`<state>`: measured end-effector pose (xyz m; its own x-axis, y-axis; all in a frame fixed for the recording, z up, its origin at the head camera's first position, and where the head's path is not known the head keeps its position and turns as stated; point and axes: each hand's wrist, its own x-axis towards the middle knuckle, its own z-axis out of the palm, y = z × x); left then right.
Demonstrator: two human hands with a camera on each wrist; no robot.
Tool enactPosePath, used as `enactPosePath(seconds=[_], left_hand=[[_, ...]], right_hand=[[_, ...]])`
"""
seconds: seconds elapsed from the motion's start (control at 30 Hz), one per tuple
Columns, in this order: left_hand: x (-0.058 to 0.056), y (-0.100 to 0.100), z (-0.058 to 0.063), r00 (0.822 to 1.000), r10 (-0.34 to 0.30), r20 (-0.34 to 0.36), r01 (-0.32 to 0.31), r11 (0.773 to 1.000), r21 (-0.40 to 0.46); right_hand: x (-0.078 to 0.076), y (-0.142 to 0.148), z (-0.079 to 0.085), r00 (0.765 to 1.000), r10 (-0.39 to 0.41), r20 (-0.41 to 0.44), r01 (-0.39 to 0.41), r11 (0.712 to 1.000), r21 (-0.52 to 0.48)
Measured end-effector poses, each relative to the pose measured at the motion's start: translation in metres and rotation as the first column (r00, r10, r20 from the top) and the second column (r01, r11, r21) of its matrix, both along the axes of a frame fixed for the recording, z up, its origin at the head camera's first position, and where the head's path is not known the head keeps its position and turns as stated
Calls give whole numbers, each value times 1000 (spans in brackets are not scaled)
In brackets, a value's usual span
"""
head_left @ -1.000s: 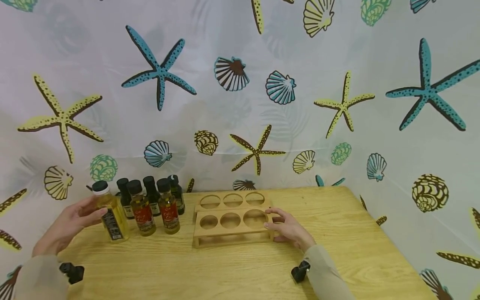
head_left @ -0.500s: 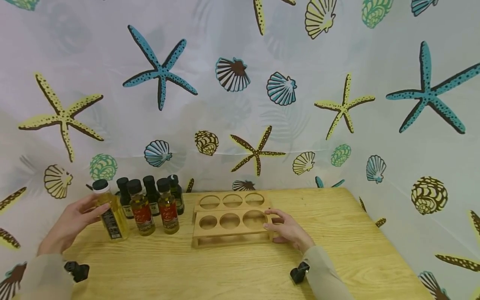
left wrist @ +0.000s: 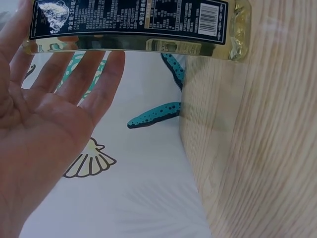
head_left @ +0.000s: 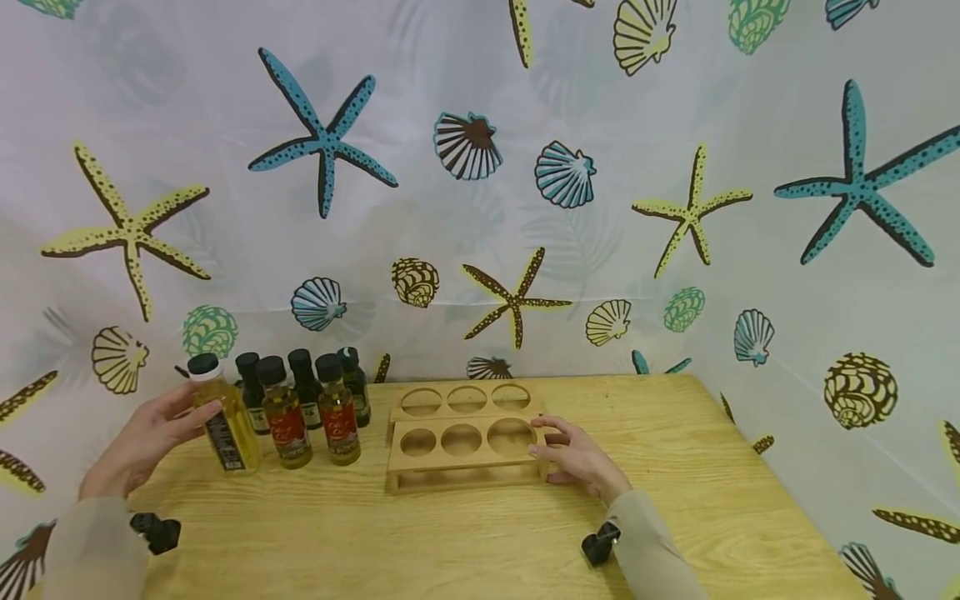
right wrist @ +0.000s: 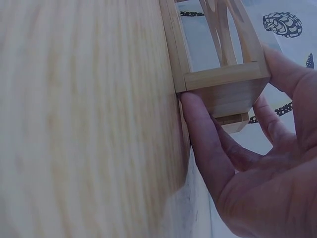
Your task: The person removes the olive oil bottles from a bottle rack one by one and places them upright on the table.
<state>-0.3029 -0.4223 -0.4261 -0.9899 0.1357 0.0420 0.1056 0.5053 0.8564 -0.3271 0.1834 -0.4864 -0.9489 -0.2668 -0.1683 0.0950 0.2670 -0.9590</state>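
At the left of the head view, my left hand (head_left: pixel 153 433) holds a clear bottle of yellow oil (head_left: pixel 238 427) with a black cap, thumb across its front and fingers behind it. In the left wrist view, the fingers of the left hand (left wrist: pixel 54 119) reach behind the bottle (left wrist: pixel 124 20), whose dark label carries a barcode. A two-step wooden bottle rack (head_left: pixel 465 471) with round holes stands mid-table. My right hand (head_left: pixel 577 458) grips its right end. The right wrist view shows that hand (right wrist: pixel 267 163) with its fingers at the rack's end panel (right wrist: pixel 233 91).
Right beside the held bottle stand two oil bottles with red labels, one nearer (head_left: pixel 285 429) and one further right (head_left: pixel 339 425). Several dark green bottles (head_left: pixel 306 387) stand behind them. A patterned cloth (head_left: pixel 480 208) hangs behind the wooden table (head_left: pixel 360 542).
My left hand and the bottle have shifted slightly right, the bottle's base a little further back. The right hand and the rack stay in place.
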Motion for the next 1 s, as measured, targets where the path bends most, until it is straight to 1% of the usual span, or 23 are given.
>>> enactPosePath(seconds=[0.2,0.37,0.47,0.53,0.57,0.6,0.63,0.67,0.7,0.77,0.8,0.87,0.93,1.0], left_hand=[[-1,0,-1,1000,-5,6,5,1000,-13],[2,0,1,1000,-6,-2,6,1000,-18],[4,-1,-1,998,33,-50,-35,999,-35],[6,-1,-2,992,83,-98,-84,996,-5],[7,0,-2,986,116,-118,-113,993,34],[8,2,-2,979,149,-139,-138,986,89],[9,4,-1,970,186,-156,-161,974,157],[11,6,0,961,220,-168,-178,956,233],[12,9,1,951,252,-178,-190,933,305],[15,16,4,927,326,-187,-227,883,411],[16,20,6,912,361,-192,-249,863,441],[17,27,8,883,428,-195,-304,835,458],[17,34,11,849,492,-192,-377,819,434],[17,40,12,821,542,-179,-432,795,426]], right_hand=[[-1,0,0,1000,-10,4,10,1000,2],[0,0,1,1000,-14,6,14,1000,-3],[2,-1,1,1000,-10,-2,10,1000,-3],[3,-2,1,1000,-10,-3,10,1000,3],[3,-2,2,1000,-10,-4,10,1000,6],[3,-2,2,1000,-10,-6,10,1000,10],[3,-2,2,1000,-11,-7,11,1000,13],[3,-2,2,1000,-11,-10,11,1000,14],[3,-2,2,1000,-15,-7,15,1000,12],[3,-3,2,1000,-23,-12,23,1000,7],[4,-3,2,1000,-27,-15,27,1000,4],[4,-4,3,999,-39,-17,38,999,-5],[5,-5,3,999,-49,-22,49,999,-7],[6,-6,4,998,-58,-28,58,998,-7]])
